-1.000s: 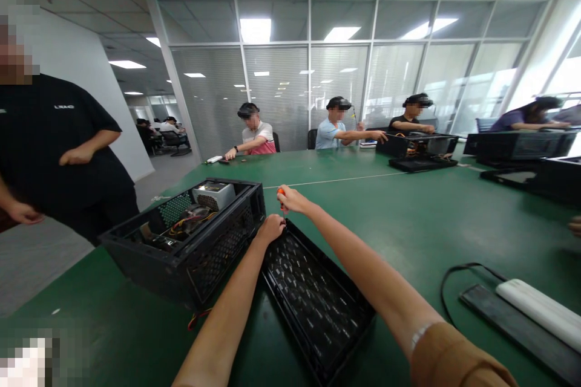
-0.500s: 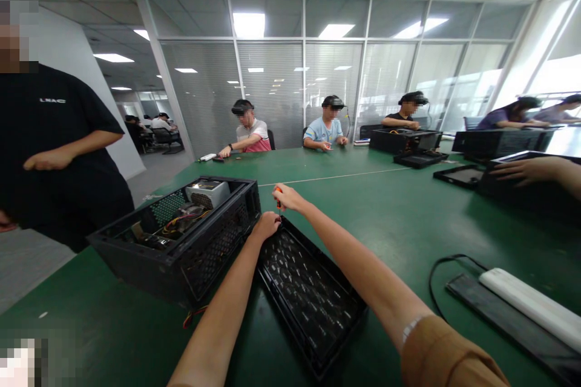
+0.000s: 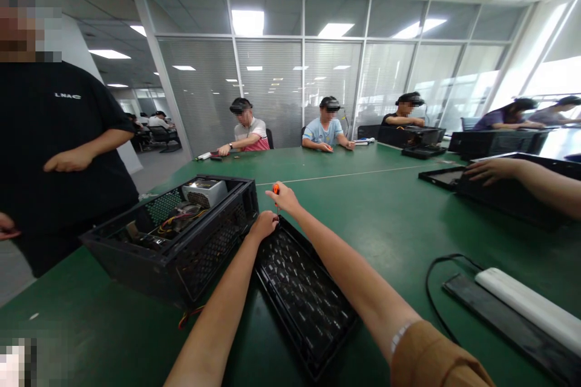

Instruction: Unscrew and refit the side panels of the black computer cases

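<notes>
My right hand [image 3: 285, 198] is closed round the orange handle of a screwdriver [image 3: 276, 188]. The shaft points down, its tip at the far end of a black computer front panel [image 3: 304, 290]. Beside the tip my left hand [image 3: 264, 225] grips that same far corner with curled fingers; its fingertips are partly hidden. The panel lies with its inner side up, showing rows of small shiny tabs. To the left of it stands an opened black computer case [image 3: 177, 254], with a silver power supply [image 3: 205, 192] and coloured wires inside.
A white power strip [image 3: 521, 296] and a dark flat bar [image 3: 490, 320] lie on the green table [image 3: 376, 217] at right, with a black cable. A co-worker's hand [image 3: 492, 170] rests on another black case. One person [image 3: 59, 133] stands at left; several sit across.
The standing person has shifted right, towards the table. The co-worker's hand and case at right appear further left. My hands keep their places at the panel's corner, the screwdriver still upright.
</notes>
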`<act>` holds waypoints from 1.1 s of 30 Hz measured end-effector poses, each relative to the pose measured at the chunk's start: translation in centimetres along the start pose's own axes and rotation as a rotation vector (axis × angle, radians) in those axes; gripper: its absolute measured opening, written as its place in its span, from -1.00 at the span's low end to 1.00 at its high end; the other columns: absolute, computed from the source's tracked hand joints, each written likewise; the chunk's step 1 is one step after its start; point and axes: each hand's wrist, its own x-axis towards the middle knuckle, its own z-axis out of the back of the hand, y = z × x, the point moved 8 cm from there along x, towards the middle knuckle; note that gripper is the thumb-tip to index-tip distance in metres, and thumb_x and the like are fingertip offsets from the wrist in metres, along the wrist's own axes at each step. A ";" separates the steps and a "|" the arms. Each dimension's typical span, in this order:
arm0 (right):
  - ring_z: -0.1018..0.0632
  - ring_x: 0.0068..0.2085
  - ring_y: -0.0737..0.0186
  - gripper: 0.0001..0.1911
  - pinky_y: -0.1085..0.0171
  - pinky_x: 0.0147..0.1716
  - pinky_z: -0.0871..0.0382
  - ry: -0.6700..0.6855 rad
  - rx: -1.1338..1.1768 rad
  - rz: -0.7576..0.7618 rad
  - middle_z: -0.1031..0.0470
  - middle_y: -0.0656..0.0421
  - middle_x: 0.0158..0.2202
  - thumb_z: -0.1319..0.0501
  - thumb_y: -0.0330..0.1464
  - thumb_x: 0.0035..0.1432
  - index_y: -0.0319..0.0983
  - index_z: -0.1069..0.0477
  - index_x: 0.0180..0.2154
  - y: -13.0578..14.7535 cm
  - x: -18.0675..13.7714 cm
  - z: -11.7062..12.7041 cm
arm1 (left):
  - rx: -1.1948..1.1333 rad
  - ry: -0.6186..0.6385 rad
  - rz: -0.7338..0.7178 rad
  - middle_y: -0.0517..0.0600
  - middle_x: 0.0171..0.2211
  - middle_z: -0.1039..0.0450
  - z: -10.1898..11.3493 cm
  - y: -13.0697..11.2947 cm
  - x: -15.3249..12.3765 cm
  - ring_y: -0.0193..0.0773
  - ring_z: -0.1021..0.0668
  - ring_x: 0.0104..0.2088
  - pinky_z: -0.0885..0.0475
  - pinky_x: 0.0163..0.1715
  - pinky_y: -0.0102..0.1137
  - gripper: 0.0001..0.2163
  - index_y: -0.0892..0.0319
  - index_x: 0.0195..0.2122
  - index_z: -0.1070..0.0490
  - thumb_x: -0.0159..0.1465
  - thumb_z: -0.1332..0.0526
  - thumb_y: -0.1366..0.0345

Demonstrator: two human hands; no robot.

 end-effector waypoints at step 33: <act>-0.37 -0.36 0.25 -0.70 0.34 -0.33 -0.14 0.022 -0.398 0.396 -0.36 0.14 -0.48 -0.03 -0.16 0.10 -0.25 -0.32 -0.47 8.9 -15.2 10.5 | -0.203 -0.104 0.038 0.01 -0.36 -0.46 7.9 -5.5 -6.5 -0.31 -0.46 -0.35 -0.32 -0.25 -0.45 -0.83 0.22 -0.32 -0.44 0.13 -0.11 0.31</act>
